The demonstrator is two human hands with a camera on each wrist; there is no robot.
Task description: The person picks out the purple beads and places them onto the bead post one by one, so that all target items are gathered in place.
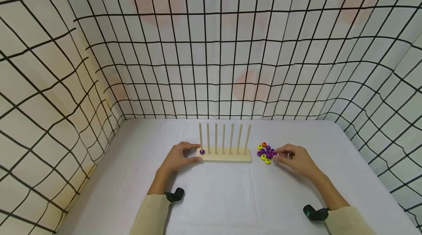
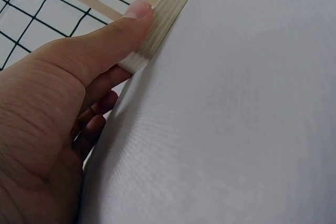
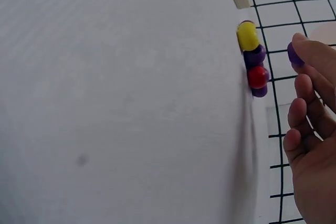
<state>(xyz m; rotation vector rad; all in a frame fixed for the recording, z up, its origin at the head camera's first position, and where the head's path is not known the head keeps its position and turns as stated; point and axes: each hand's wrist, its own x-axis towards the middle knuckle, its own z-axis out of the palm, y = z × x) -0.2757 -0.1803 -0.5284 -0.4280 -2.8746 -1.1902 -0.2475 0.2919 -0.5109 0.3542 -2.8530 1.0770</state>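
Observation:
A pale wooden base (image 1: 226, 157) with several upright pegs stands on the table. One purple bead (image 1: 202, 152) sits at the foot of its leftmost peg. My left hand (image 1: 177, 158) grips the base's left end, thumb along the front edge in the left wrist view. To the right, my right hand (image 1: 296, 160) is at a cluster of purple, yellow, orange and red beads (image 1: 263, 157). In the right wrist view, its thumb and forefinger pinch a purple bead (image 3: 294, 55), held apart from the cluster; the other fingers are loosely bent.
A white cloth (image 1: 224, 198) covers the table. Black wire grid (image 1: 204, 41) over pale sheeting rises behind it and along both sides. Each wrist wears a small black device (image 1: 175, 194).

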